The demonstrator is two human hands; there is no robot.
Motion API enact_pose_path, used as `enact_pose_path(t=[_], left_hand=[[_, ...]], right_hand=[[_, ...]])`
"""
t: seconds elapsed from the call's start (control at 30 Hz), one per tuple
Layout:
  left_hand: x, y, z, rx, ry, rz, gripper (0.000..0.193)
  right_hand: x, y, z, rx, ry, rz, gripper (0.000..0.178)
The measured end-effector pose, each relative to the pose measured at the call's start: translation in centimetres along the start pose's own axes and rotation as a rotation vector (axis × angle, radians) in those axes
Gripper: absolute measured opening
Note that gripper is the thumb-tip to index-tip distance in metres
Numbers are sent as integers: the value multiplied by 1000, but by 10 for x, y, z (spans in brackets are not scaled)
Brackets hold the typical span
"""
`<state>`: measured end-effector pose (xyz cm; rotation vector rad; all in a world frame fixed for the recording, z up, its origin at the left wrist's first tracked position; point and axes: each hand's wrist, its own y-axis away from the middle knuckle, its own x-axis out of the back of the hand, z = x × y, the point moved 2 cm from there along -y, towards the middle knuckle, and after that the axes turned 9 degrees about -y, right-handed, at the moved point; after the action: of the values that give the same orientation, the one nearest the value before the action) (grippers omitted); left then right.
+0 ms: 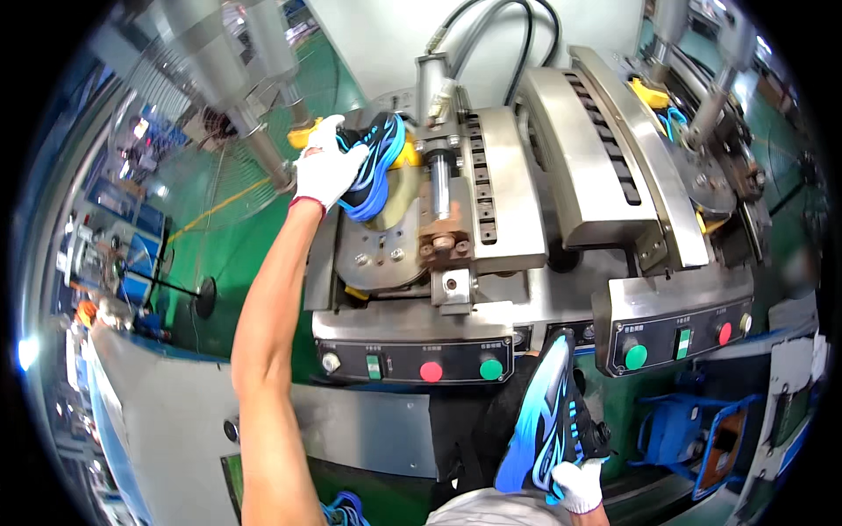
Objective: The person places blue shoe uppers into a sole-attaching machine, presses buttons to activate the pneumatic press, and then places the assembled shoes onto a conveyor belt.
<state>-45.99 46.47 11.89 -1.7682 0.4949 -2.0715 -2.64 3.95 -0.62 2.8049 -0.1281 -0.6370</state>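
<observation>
My left hand (pixel 330 171), in a white glove, reaches out over the left pressing station. It is closed on a black-and-blue sneaker (pixel 375 180), which sits tilted among yellow pads on the machine's metal bed (pixel 379 256). Low and right of centre, my gloved right hand (pixel 579 484) grips a second sneaker (pixel 545 425) by one end. That shoe points upward in front of my body, its blue-and-white sole side turned left and its black upper right. The fingers under it are partly hidden.
Control panels with a red button (pixel 431 372) and green button (pixel 491 369) front both stations. A steel housing (pixel 588 167) rises between them. Metal cylinders (pixel 263 153) hang over the left bed. A blue stool (pixel 693 438) stands lower right.
</observation>
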Motion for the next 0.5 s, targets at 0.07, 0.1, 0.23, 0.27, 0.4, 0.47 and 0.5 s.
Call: enact_pose_path(t=[0.07, 0.1, 0.23, 0.27, 0.4, 0.47, 0.5], left_hand=[[57, 44, 5, -24, 55, 191, 65], [82, 74, -3, -19, 138, 260, 67], [176, 233, -5, 226, 295, 291, 68], [184, 279, -22, 195, 302, 301, 68], [184, 437, -62, 355, 193, 122, 72], [178, 496, -73, 556, 180, -18, 71], [173, 529, -86, 578, 200, -57, 72]], right_hand=[[-6, -1, -1, -60, 14, 46, 47], [-8, -1, 2, -100, 45, 42, 33], [-25, -24, 5, -48, -3, 115, 22], [-36, -33, 2, -10, -40, 123, 23], [-157, -107, -52, 9, -75, -94, 29], [-234, -156, -66, 103, -71, -256, 28], [-264, -191, -61, 86, -35, -327, 25]])
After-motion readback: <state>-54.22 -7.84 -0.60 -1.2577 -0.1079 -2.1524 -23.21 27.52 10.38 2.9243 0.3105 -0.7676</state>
